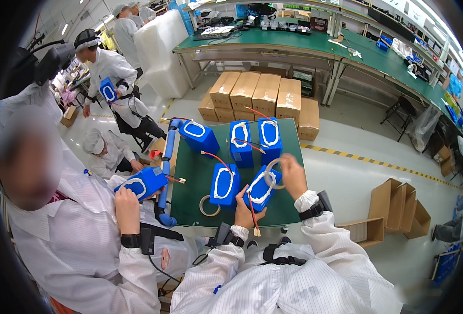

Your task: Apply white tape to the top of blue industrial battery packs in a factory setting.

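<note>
My left hand (244, 209) grips the blue battery pack (261, 189) at the near edge of the green table (189, 172); my right hand (293, 175) pinches a tape roll (273, 172) just above it. Taping step; next, lay the strip across the pack.

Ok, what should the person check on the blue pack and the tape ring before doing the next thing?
1. Left hand grips the blue rectangular battery pack with white sealant: ok.
2. Right hand holds the clear tape ring over that pack: ok.
3. Red wire with tan tip hangs free below the pack: ok.
4. Tape end found: cannot tell.
5. Second beige tape roll lies on the green table mat nearby: ok.
6. Co-worker's hand, holding another blue pack, stays apart: ok.
</note>
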A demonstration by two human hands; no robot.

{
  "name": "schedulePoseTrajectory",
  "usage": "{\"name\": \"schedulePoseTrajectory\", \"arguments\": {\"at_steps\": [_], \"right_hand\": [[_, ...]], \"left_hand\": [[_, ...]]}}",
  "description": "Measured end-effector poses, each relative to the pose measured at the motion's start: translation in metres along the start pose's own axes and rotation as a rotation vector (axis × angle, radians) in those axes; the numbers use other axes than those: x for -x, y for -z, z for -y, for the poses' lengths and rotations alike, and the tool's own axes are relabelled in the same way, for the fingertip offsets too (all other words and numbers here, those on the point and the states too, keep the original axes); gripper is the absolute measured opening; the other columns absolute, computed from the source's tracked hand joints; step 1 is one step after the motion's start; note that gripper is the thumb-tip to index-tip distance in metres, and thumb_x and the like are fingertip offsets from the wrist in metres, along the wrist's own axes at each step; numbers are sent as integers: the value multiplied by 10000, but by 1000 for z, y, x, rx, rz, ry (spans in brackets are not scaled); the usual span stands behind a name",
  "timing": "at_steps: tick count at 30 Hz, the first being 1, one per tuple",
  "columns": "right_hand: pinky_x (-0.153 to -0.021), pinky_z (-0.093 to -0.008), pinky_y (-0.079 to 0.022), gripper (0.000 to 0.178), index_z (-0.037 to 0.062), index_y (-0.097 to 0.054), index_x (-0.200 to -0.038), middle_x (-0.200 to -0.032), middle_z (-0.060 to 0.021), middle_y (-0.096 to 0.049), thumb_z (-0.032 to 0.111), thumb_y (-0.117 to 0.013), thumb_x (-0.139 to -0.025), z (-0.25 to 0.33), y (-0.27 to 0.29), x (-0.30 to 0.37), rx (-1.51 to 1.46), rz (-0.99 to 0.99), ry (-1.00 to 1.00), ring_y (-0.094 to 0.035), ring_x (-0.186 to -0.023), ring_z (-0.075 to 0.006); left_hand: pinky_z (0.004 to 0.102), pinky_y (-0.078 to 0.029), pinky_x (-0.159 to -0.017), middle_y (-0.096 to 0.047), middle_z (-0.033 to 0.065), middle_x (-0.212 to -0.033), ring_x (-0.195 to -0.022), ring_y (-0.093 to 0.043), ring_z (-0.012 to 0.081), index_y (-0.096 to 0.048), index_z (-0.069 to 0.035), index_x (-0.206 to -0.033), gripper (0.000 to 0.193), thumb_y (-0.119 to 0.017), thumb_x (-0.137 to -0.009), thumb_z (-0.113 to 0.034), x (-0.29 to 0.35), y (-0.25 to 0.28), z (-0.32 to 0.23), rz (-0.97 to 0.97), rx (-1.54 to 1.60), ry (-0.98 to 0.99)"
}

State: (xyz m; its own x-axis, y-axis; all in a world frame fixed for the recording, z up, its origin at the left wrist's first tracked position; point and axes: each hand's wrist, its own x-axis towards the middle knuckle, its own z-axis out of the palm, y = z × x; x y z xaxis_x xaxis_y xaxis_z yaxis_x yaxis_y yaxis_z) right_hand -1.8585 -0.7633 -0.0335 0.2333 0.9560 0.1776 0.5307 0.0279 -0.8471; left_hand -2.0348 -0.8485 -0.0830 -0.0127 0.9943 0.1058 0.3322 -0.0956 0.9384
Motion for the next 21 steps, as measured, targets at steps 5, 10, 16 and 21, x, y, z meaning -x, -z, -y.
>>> {"name": "schedulePoseTrajectory", "arguments": {"at_steps": [5,10,16,21], "right_hand": [[-703,-389,-487,205,91,-581,-1095,-954,-163,-635,141,-523,-905,2,43,-5,193,-348,327,-609,-848,-354],[-763,-314,-485,211,72,-581,-1085,-953,-171,-637,125,-532,-886,-106,37,-5,-330,4,-60,-628,-838,-273],[-679,-345,-483,374,-12,-422,-1234,-830,-141,-616,133,-511,-901,-118,35,40,-190,419,-447,-599,-728,-214],[-649,-448,-482,457,19,-329,-1273,-870,-234,-605,166,-536,-892,-118,36,29,239,93,-103,-599,-738,-409]], "left_hand": [[355,-443,-929,-453,205,-1222,-1097,-533,276,-242,-35,-1335,931,-806,-600,-115,-2,1,2,-2,27,-19],[362,-433,-938,-442,208,-1230,-1108,-523,290,-240,-32,-1332,930,-806,-599,-115,-3,-3,7,15,21,-42],[365,-428,-945,-440,211,-1228,-1116,-516,298,-241,-32,-1328,927,-806,-598,-119,-1,-2,14,1,26,-40],[366,-436,-939,-444,209,-1229,-1108,-525,290,-240,-34,-1329,925,-805,-601,-118,-3,-5,11,10,24,-48]]}}
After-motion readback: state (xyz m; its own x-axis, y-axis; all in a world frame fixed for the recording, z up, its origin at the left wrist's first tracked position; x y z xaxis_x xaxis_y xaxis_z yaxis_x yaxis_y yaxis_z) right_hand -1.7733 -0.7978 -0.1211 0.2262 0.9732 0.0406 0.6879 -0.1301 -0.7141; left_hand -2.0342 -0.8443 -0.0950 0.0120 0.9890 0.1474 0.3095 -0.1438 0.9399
